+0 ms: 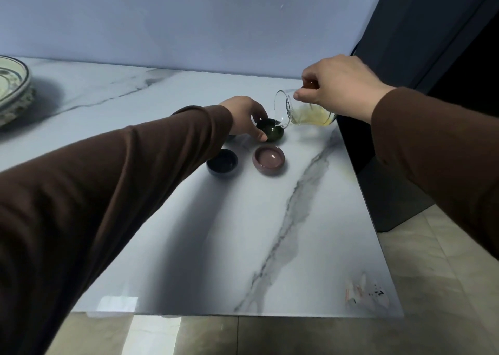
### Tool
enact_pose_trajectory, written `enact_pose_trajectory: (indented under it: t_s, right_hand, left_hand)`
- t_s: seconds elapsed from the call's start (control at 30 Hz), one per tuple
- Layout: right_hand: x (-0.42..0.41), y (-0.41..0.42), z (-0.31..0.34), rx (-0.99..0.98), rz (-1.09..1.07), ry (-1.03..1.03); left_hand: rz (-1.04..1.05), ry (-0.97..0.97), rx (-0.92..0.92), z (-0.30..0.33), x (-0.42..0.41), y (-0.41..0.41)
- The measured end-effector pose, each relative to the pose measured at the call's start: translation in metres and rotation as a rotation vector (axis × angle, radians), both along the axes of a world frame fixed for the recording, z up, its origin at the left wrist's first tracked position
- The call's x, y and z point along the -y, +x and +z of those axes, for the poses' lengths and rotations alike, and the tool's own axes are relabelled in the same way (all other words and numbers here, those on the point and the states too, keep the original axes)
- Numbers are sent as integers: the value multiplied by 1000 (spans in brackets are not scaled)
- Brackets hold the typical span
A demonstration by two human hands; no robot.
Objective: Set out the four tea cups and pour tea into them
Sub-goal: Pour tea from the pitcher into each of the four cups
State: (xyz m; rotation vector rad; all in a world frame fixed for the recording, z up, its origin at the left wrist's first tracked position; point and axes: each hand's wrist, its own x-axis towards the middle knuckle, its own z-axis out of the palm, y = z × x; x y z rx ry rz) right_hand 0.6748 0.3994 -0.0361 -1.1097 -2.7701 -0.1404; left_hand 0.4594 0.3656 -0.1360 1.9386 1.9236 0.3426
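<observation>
My right hand (pixel 340 84) grips a clear glass pitcher (pixel 302 110) of yellow tea, tipped far to the left so its lip hangs over a dark green cup (pixel 271 133). My left hand (pixel 244 117) holds that cup by its left rim with thumb and fingers. In front of it stand a pinkish-brown cup (pixel 268 159), with liquid inside, and a dark blue-black cup (pixel 222 162). A small piece of another cup (pixel 231 138) shows under my left wrist; the rest is hidden.
The cups sit on a white marble-patterned table (pixel 189 233) against a pale wall. A patterned ceramic bowl (pixel 13 90) stands at the far left. The table's right edge runs close to the pitcher, beside a dark cabinet (pixel 421 30). Tiled floor lies below.
</observation>
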Motion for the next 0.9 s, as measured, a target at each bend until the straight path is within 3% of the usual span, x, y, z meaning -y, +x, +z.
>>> enact_pose_trajectory:
  t_s: [0.9]
  right_hand:
    - [4, -8, 17, 36, 37, 58]
  left_hand:
    - [38, -12, 49, -1, 3, 1]
